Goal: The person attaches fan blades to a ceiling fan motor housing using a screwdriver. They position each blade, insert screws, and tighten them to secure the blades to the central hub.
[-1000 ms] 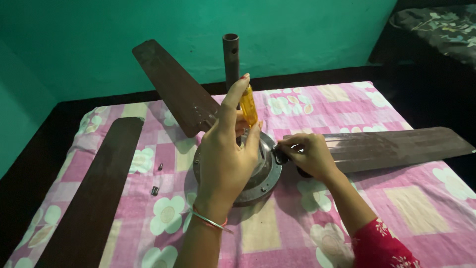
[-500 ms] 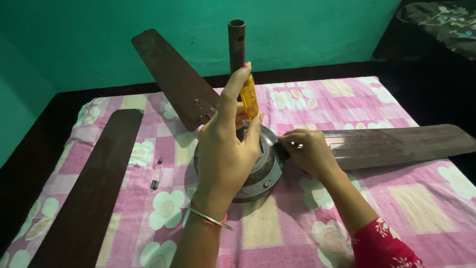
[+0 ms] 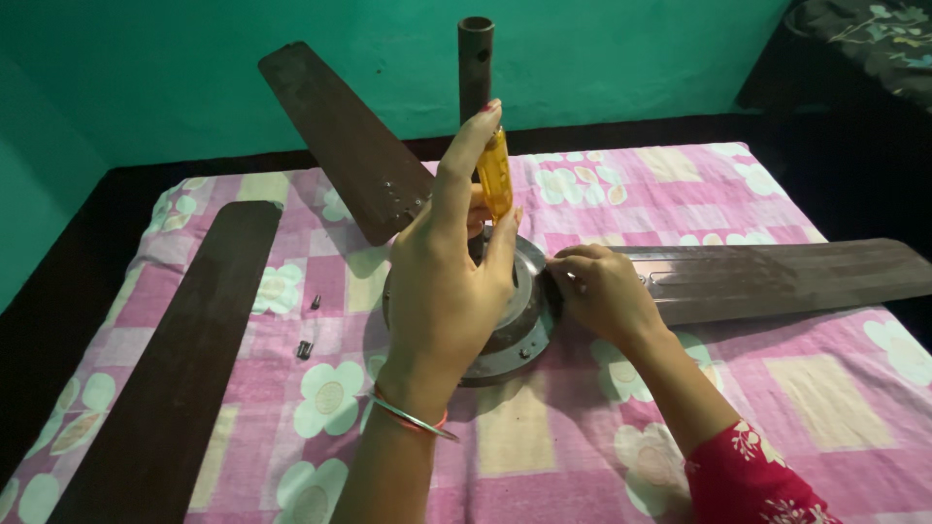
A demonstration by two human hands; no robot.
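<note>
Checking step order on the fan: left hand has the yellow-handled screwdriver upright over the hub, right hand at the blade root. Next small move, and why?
Probably turn the screwdriver in place. The left hand holds it upright over the motor hub, tip hidden behind the hand. The right hand pins the blade root at the hub rim, and two loose screws lie on the cloth.

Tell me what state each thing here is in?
Left hand: gripping yellow-handled screwdriver, upright.
Right hand: fingers pressed at right fan blade root.
Fan motor: on pink floral cloth.
Loose blade: detached, flat.
Two screws: lying loose.
</note>
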